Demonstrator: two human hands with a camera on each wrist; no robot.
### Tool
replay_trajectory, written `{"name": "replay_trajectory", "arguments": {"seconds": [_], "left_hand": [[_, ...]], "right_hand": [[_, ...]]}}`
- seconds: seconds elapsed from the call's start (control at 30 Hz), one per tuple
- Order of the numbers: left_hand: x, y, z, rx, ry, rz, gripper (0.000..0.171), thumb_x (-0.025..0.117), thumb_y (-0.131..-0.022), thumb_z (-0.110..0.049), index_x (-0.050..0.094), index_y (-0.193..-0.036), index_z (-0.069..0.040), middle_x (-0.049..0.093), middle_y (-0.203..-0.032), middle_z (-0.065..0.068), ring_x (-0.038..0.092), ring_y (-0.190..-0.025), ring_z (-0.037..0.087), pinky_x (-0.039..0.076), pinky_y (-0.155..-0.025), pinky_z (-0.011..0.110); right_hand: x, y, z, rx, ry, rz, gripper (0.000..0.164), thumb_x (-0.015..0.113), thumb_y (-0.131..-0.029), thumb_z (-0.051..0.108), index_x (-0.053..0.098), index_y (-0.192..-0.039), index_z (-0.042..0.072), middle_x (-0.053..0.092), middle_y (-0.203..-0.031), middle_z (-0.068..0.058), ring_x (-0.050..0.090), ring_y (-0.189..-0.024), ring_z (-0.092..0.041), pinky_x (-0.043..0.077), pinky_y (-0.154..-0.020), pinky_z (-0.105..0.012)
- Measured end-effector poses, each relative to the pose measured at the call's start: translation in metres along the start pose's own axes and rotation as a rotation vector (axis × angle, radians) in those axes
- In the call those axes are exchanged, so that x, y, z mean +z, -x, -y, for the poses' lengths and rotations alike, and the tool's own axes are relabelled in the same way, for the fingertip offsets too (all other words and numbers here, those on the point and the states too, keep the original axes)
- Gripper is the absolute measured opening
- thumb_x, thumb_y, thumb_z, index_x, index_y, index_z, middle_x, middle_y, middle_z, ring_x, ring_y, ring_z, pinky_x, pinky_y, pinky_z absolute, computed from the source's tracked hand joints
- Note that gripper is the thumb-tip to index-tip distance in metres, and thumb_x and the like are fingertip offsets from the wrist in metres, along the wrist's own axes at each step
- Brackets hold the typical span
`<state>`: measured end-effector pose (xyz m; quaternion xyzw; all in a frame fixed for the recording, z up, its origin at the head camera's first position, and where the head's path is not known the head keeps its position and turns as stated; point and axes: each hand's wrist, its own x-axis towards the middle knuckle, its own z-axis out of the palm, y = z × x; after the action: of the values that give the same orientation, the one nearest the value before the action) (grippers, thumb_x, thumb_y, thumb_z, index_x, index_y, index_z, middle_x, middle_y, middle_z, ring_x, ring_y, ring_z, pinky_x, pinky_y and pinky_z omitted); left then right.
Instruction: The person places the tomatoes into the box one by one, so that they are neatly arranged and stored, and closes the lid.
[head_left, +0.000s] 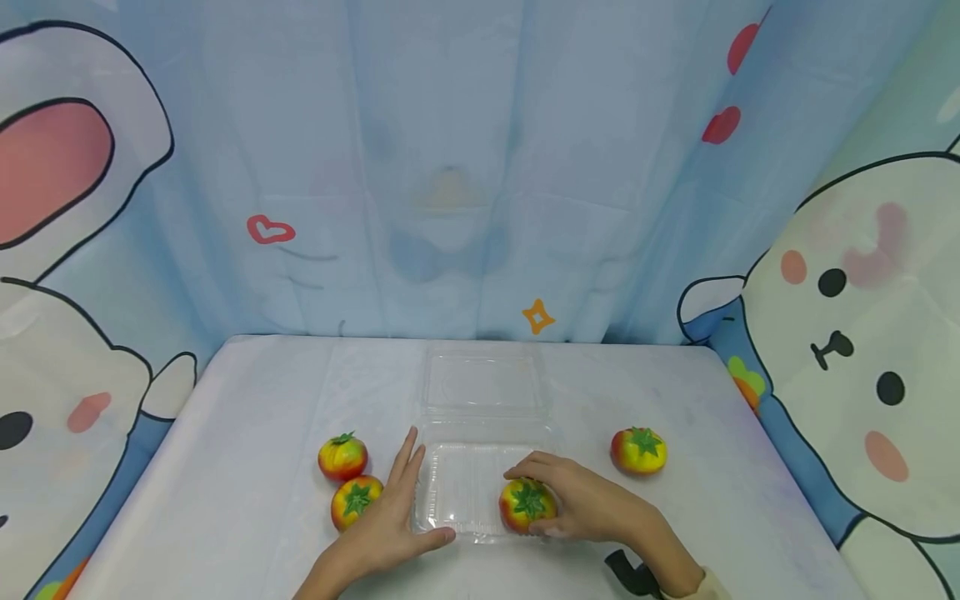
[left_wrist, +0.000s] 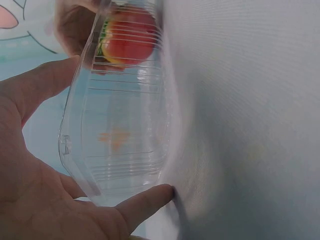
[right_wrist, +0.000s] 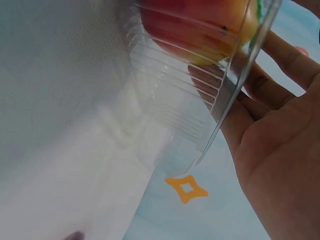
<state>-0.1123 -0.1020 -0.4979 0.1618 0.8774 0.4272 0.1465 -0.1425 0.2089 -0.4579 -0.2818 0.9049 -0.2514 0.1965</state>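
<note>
A clear plastic clamshell box (head_left: 459, 492) lies open on the table, its lid (head_left: 483, 382) folded back behind it. Inside the box's right front corner is a red and yellow tomato (head_left: 528, 505) with a green star-shaped top. My right hand (head_left: 592, 502) holds this tomato, fingers behind it and thumb at its front. The left hand (head_left: 390, 525) is spread at the box's left side, thumb near the front edge. Through the clear wall in the left wrist view, the tomato (left_wrist: 131, 37) shows low in the box, beyond the left hand (left_wrist: 45, 165).
Two similar tomatoes lie left of the box, one behind (head_left: 342, 457) and one in front (head_left: 356, 502), close by the left hand. Another tomato (head_left: 638, 451) stands to the right. The white-covered table (head_left: 247, 500) ends at a blue cartoon curtain (head_left: 450, 275). A black strap (head_left: 632, 573) shows by the right wrist.
</note>
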Motion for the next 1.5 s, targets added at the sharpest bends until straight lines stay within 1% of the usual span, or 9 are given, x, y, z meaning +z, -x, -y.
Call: {"name": "replay_trajectory", "arguments": {"seconds": [0.1, 0.3, 0.5, 0.67, 0.8, 0.9, 1.1, 1.3, 1.5], "left_hand": [[0.000, 0.000, 0.000, -0.003, -0.002, -0.003, 0.122, 0.083, -0.085, -0.054, 0.012, -0.170, -0.004, -0.016, -0.181, 0.003, 0.030, -0.157, 0.056, 0.050, -0.107, 0.073], [0.001, 0.001, 0.000, -0.010, -0.005, -0.005, 0.122, 0.083, -0.084, -0.055, 0.012, -0.170, -0.005, -0.016, -0.181, 0.002, 0.032, -0.156, 0.055, 0.051, -0.107, 0.072], [0.001, 0.000, 0.002, 0.001, -0.007, -0.006, 0.122, 0.082, -0.085, -0.055, 0.012, -0.170, -0.005, -0.016, -0.181, 0.002, 0.032, -0.156, 0.055, 0.051, -0.107, 0.072], [0.001, 0.000, 0.003, 0.008, -0.014, -0.007, 0.121, 0.081, -0.085, -0.056, 0.012, -0.170, -0.004, -0.015, -0.181, 0.004, 0.031, -0.156, 0.055, 0.051, -0.107, 0.072], [0.001, 0.001, 0.002, 0.012, -0.009, -0.007, 0.121, 0.082, -0.086, -0.055, 0.012, -0.170, -0.003, -0.015, -0.181, 0.004, 0.030, -0.157, 0.055, 0.050, -0.108, 0.072], [0.001, 0.001, 0.002, 0.011, -0.007, -0.007, 0.121, 0.082, -0.086, -0.054, 0.012, -0.170, -0.003, -0.015, -0.181, 0.004, 0.030, -0.157, 0.055, 0.050, -0.108, 0.072], [0.000, 0.000, 0.002, 0.016, -0.013, -0.007, 0.120, 0.082, -0.085, -0.053, 0.012, -0.170, -0.003, -0.014, -0.181, 0.004, 0.030, -0.157, 0.054, 0.049, -0.109, 0.072], [0.000, -0.001, 0.003, 0.011, -0.020, -0.009, 0.120, 0.082, -0.086, -0.055, 0.012, -0.170, -0.005, -0.015, -0.181, 0.002, 0.034, -0.155, 0.054, 0.052, -0.106, 0.071], [0.000, 0.000, 0.003, 0.010, -0.016, -0.008, 0.120, 0.082, -0.086, -0.054, 0.012, -0.170, -0.004, -0.015, -0.181, 0.003, 0.033, -0.156, 0.054, 0.051, -0.107, 0.071]], "right_hand": [[0.000, 0.001, 0.001, -0.001, 0.000, 0.000, 0.061, 0.089, -0.085, 0.037, 0.066, -0.139, 0.019, 0.065, -0.136, 0.011, 0.062, -0.121, -0.012, 0.055, -0.113, -0.047], [0.000, 0.002, 0.001, -0.008, -0.002, -0.004, 0.059, 0.088, -0.085, 0.038, 0.067, -0.138, 0.021, 0.065, -0.137, 0.011, 0.062, -0.123, -0.014, 0.055, -0.114, -0.048], [-0.002, 0.004, -0.001, -0.011, -0.019, -0.022, 0.058, 0.088, -0.086, 0.040, 0.067, -0.137, 0.023, 0.065, -0.137, 0.012, 0.062, -0.126, -0.016, 0.054, -0.114, -0.051], [-0.004, 0.009, -0.002, 0.013, -0.041, -0.044, 0.056, 0.087, -0.087, 0.040, 0.067, -0.137, 0.024, 0.065, -0.139, 0.013, 0.060, -0.131, -0.019, 0.052, -0.116, -0.054], [-0.007, 0.015, -0.003, 0.029, -0.068, -0.071, 0.056, 0.087, -0.087, 0.041, 0.068, -0.136, 0.024, 0.065, -0.141, 0.011, 0.061, -0.133, -0.022, 0.054, -0.113, -0.055], [-0.011, 0.020, -0.004, 0.023, -0.087, -0.096, 0.054, 0.086, -0.088, 0.041, 0.067, -0.136, 0.026, 0.065, -0.142, 0.009, 0.063, -0.129, -0.026, 0.057, -0.109, -0.054], [-0.020, 0.029, -0.010, -0.002, -0.106, -0.152, 0.048, 0.083, -0.092, 0.034, 0.065, -0.136, 0.030, 0.065, -0.142, 0.005, 0.065, -0.126, -0.030, 0.059, -0.106, -0.050], [-0.026, 0.036, -0.021, -0.040, -0.057, -0.227, 0.048, 0.084, -0.092, 0.029, 0.065, -0.136, 0.026, 0.067, -0.141, 0.005, 0.064, -0.130, -0.027, 0.059, -0.106, -0.047], [-0.033, 0.040, -0.035, -0.007, 0.021, -0.303, 0.049, 0.085, -0.091, 0.029, 0.066, -0.136, 0.024, 0.068, -0.141, 0.002, 0.066, -0.128, -0.028, 0.062, -0.101, -0.052]]}}
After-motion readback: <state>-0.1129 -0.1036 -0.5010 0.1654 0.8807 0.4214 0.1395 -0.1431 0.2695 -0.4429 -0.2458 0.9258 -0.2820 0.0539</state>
